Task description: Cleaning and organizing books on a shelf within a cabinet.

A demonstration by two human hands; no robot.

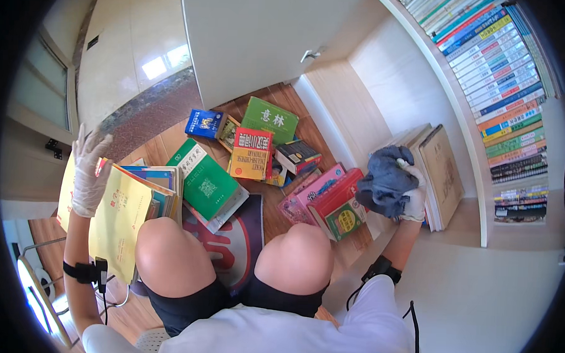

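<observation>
My left hand [90, 172], in a pale translucent glove, is raised at the left with its fingers spread, in front of yellow-covered booklets [120, 217] that stand in a stack beside my knee. My right hand [415, 193], gloved too, grips a crumpled dark grey cloth [385, 182] at the cabinet's lower compartment. Just right of that hand, a brown-covered book [441, 177] stands upright with others against the side panel. Below and left of the cloth lie a red book [335, 201] and a pink box-like item [310, 194].
On the wooden floor lie a green dictionary [207, 178], a red and yellow dictionary [252, 153], a green magazine [270, 120], a blue book [203, 123] and a dark thick book [298, 156]. Tightly packed books [500, 76] fill the shelf at right. An open cabinet door [254, 40] stands ahead.
</observation>
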